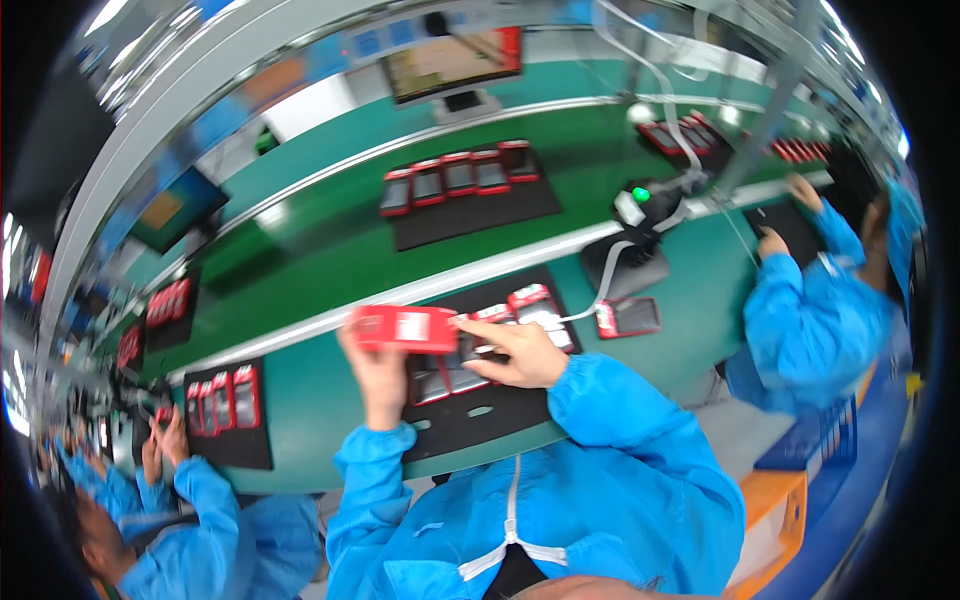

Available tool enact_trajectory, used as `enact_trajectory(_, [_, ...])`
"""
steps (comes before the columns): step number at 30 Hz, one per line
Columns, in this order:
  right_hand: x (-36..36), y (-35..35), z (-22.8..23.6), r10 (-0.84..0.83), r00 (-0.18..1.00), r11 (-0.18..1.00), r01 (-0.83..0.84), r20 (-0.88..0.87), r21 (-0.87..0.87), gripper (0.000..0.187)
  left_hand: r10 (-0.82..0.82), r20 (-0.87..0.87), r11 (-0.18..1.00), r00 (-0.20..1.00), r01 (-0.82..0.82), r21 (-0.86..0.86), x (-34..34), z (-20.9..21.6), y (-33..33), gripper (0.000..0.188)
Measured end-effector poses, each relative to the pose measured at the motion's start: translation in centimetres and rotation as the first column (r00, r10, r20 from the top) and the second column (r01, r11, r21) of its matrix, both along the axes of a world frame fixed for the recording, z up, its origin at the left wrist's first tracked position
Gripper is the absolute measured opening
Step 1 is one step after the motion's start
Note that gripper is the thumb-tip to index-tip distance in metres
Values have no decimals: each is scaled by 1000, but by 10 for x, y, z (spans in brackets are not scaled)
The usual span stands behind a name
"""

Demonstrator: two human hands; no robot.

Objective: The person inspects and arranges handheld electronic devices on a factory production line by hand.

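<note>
Raised over the bench, a flat red case (408,329) with a white label faces up, and my left hand (376,370) grips it at its left end. My right hand (518,352) is at the case's right end, index finger stretched to its edge and thumb held lower and apart. Beneath both hands a black mat (480,425) carries several red-cased devices (535,300) with dark or shiny faces; my hands partly hide them. A small pale oval piece (482,411) lies on the mat's near part.
Another red-edged device (630,317) lies right of the mat, near a black stand (625,265) with a white cable. Beyond a metal rail, a green conveyor (320,250) bears a mat (480,222) of devices. Co-workers in blue sit left and right (810,320).
</note>
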State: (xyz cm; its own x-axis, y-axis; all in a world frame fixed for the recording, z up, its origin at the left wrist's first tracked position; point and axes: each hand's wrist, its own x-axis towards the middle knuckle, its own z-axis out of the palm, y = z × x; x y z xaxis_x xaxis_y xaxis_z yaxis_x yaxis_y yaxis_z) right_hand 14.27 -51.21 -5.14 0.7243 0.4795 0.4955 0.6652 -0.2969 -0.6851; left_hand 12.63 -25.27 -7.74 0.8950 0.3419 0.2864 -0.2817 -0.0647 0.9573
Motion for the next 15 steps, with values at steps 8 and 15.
enact_trajectory(8, [3,-27,0,-232,968,969,238,-97,58,30,-239,-117,945,964,204,-255,-10,26,95,52])
enact_trajectory(15, [11,-52,14,-346,929,933,355,-128,55,15,-336,-321,934,886,356,5,-19,1,64,50])
